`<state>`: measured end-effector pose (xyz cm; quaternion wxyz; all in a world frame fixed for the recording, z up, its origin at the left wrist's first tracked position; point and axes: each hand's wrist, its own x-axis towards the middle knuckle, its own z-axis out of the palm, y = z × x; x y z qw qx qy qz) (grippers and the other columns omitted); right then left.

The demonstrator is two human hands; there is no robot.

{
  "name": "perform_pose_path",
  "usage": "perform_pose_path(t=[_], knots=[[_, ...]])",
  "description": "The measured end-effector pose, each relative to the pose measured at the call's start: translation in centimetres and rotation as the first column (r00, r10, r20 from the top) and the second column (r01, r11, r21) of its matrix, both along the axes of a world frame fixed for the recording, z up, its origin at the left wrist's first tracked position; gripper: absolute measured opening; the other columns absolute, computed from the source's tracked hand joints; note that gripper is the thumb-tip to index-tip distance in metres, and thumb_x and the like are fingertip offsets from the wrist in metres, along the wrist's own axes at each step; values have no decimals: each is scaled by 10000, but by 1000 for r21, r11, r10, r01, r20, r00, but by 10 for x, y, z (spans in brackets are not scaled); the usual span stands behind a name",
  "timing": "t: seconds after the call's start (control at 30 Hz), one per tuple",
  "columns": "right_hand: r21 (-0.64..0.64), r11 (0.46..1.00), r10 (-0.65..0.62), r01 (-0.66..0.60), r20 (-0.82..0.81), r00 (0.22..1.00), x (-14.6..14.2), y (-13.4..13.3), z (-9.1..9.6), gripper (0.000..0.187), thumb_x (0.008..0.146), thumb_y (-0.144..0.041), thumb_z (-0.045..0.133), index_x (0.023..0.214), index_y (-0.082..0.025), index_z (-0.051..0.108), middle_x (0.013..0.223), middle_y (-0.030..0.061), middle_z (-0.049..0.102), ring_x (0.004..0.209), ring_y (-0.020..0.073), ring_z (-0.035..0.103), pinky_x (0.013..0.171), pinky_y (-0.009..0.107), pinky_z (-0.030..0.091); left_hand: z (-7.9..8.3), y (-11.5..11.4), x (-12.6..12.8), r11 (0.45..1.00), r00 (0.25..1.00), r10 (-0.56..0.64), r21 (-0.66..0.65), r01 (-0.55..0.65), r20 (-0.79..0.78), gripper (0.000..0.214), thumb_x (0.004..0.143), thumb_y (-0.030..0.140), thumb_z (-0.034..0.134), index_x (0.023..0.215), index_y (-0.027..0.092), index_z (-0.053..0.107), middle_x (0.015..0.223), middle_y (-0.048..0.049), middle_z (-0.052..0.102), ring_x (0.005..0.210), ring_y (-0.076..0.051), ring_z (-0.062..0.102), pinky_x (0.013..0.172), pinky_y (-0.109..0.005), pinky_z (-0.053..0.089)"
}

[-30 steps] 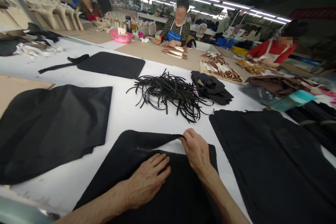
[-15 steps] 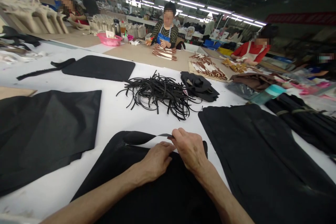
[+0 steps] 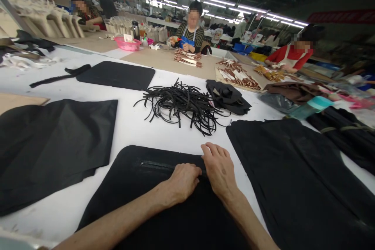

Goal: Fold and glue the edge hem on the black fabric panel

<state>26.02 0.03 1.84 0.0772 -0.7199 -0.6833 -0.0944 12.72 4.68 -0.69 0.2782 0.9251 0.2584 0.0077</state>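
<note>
i have the black panel [image 3: 181,220] on the near side of the heap of black strips [image 3: 184,103], apart from it, with both hands on it. the right hand [image 3: 219,168] lies open, fingers stretched across the panel's far edge, the one facing the heap; the left hand [image 3: 184,180] is curled just beside it, and over my feed i can't tell whether it pinches a layer. my worry is the pale, shiny line [image 3: 156,165] near that edge: if it is a slit or something tacky, which i can't make out, an uneven pull between the hands could pucker it. lopsided pressure might also skew the panel, since i judge it thin and limp, leaving a crease.
</note>
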Motion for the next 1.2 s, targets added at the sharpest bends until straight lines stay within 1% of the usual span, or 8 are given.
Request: perform_pose_path(t=[0.17,0.33,0.5,0.6,0.7,0.93,1.1,1.2], knots=[[-182,973,65,-142,-373,925,5,-33,-7,339,840,-79,490,1153,-208,500,1073,40,592,930,188,541,799,321,422,-5,2,0,998,999,-32,57,31,3,148,808,175,479,906,181,590,882,-41,648,794,-218,612,697,-329,491],[-266,956,59,-121,-229,972,6,-42,-24,230,840,-38,442,944,-195,573,877,43,580,835,223,513,737,374,379,-2,1,-15,984,998,-64,167,64,-2,90,795,152,495,854,180,557,869,-29,614,793,-205,556,714,-333,458],[-287,953,55,-97,-151,987,2,-37,-27,192,862,-74,453,777,-213,555,787,26,542,774,222,489,683,367,327,6,21,-74,969,998,28,246,-14,-55,147,817,76,441,787,181,539,816,-26,579,800,-210,487,737,-357,404],[-293,953,42,-73,-112,993,-2,-36,-27,210,856,-56,453,758,-215,551,778,26,539,757,220,485,676,367,310,7,37,-112,964,991,114,249,-92,-76,149,820,72,465,773,185,550,821,-23,574,819,-210,467,737,-356,380],[-284,958,23,-43,-73,997,-9,-36,-25,220,848,-36,446,775,-215,552,784,29,531,750,219,478,675,368,303,1,45,-132,960,983,176,234,-157,-62,129,818,90,504,797,199,568,852,-12,575,849,-205,459,747,-345,371],[-257,955,100,-151,-202,974,-44,-21,-26,190,838,-45,488,856,-214,572,807,20,540,782,216,480,703,364,320,-12,39,-135,949,970,241,206,-239,15,150,843,92,481,830,194,591,879,-17,569,852,-196,447,769,-335,375],[-176,953,172,-245,-350,921,-78,-1,-34,196,864,-73,478,961,-220,564,864,19,545,801,205,480,717,339,351,-18,37,-137,947,973,225,226,-229,43,182,851,74,471,846,201,602,878,-9,564,832,-181,450,755,-302,388],[-149,949,204,-276,-377,904,-91,8,-40,173,873,-82,467,930,-211,567,853,24,537,791,197,475,703,320,361,-21,38,-139,945,978,203,251,-210,55,186,870,85,456,829,199,597,858,-6,557,803,-174,448,731,-290,390]])
